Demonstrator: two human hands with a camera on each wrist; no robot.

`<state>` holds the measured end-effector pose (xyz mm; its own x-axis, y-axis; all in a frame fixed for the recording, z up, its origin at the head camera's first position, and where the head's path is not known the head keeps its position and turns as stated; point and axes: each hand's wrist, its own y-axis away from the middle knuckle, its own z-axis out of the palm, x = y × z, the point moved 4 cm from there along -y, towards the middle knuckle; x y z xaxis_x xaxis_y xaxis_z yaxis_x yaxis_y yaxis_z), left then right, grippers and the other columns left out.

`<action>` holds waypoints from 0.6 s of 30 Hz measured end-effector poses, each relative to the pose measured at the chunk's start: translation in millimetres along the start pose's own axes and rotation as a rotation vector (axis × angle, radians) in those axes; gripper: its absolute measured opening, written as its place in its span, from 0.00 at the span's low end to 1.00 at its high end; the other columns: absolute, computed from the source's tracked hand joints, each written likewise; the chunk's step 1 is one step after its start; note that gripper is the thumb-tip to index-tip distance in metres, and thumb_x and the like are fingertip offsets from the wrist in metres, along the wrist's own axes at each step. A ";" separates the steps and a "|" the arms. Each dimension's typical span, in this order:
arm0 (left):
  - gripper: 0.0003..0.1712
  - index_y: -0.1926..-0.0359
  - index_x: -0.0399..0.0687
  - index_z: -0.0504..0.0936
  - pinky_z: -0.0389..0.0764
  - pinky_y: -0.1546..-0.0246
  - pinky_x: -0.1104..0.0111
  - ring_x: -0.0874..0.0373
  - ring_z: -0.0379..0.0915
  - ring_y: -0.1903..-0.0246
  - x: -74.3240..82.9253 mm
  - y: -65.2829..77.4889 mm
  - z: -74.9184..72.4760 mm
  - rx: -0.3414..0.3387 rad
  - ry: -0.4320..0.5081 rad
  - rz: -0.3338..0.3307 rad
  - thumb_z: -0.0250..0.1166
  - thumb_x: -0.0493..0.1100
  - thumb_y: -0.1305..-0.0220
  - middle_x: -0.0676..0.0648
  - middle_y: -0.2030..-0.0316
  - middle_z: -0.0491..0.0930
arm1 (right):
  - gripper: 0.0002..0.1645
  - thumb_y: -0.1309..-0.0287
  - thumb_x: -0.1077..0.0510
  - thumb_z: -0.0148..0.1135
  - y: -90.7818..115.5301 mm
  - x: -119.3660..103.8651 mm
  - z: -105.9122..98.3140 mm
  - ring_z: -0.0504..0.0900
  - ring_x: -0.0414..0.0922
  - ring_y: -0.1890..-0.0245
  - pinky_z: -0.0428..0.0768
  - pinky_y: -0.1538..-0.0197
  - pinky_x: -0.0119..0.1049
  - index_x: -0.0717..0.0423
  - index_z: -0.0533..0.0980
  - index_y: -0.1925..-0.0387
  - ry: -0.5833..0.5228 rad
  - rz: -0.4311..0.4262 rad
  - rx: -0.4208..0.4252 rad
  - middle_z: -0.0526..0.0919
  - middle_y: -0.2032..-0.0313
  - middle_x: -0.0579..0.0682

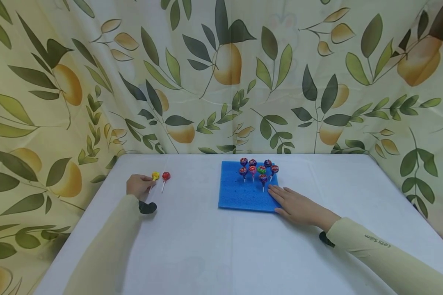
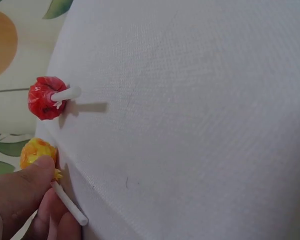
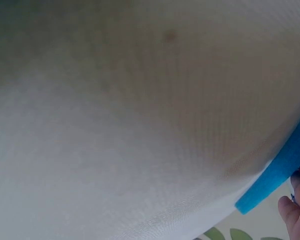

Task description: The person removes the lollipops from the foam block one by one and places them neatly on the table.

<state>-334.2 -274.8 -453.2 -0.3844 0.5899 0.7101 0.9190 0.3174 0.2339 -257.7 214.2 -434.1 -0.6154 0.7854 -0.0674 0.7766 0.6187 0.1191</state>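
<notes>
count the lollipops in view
10: eight lollipops in the blue foam, a yellow lollipop pinched by the left hand, a red lollipop beside it on the white table; others may be hidden.

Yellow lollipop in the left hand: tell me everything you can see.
The round-headed, yellow-wrapped lollipop has orange patches, a crinkled, plastic-looking wrapper gathered at the neck, and a white stick. The left hand pinches it near the neck, the thumb covering part of the head. It is tilted, close to but apart from a red-wrapped lollipop; whether it touches the white cloth-covered table is unclear.
</notes>
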 end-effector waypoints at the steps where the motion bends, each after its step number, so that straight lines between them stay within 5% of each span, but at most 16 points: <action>1: 0.19 0.50 0.37 0.80 0.72 0.65 0.71 0.52 0.72 0.63 -0.8 -0.5 0.1 -0.008 -0.002 -0.003 0.64 0.44 0.39 0.37 0.53 0.79 | 0.39 0.32 0.43 0.46 0.2 -0.4 0.3 0.54 0.58 0.29 0.58 0.31 0.55 0.63 0.54 0.30 -0.002 0.002 -0.004 0.55 0.29 0.59; 18: 0.26 0.43 0.40 0.76 0.79 0.54 0.65 0.52 0.79 0.60 -3.0 4.6 -13.9 -0.066 0.039 0.000 0.59 0.52 0.36 0.37 0.51 0.80 | 0.40 0.32 0.42 0.46 -2.6 2.2 2.8 0.54 0.58 0.29 0.58 0.31 0.55 0.62 0.53 0.30 0.003 0.004 -0.015 0.54 0.28 0.59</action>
<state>-327.6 -285.4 -445.0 -0.3820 0.5598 0.7353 0.9232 0.2669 0.2765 -260.7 214.4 -437.3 -0.6127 0.7877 -0.0640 0.7769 0.6152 0.1338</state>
